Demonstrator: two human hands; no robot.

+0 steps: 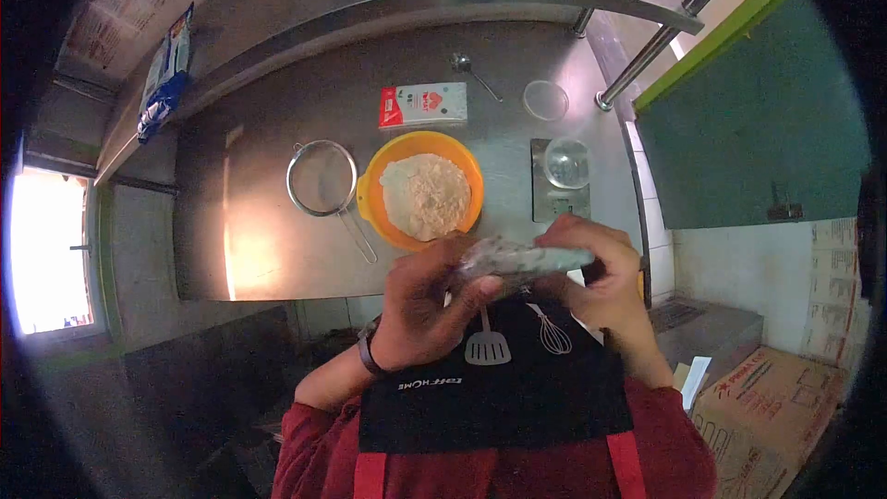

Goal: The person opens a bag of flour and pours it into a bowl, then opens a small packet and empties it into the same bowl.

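Observation:
Between my two hands, close in front of the apron, is a clear plastic packet (522,261), crinkled and pale; its contents are blurred. My left hand (425,300) grips its left end, thumb along the near side. The right end is pinched by my right hand (596,277), with the fingers bent over it. Just beyond the packet stands an orange bowl (369,208) holding white and cream-coloured powder (425,194). Past my right hand, a clear container (566,164) sits on a kitchen scale (547,206).
A wire strainer (321,177) lies left of the bowl. Behind the bowl are a red-and-white box (423,105), a spoon (478,77) and a round clear lid (545,101). A metal shelf (443,2) with bags crosses above the steel table (268,231).

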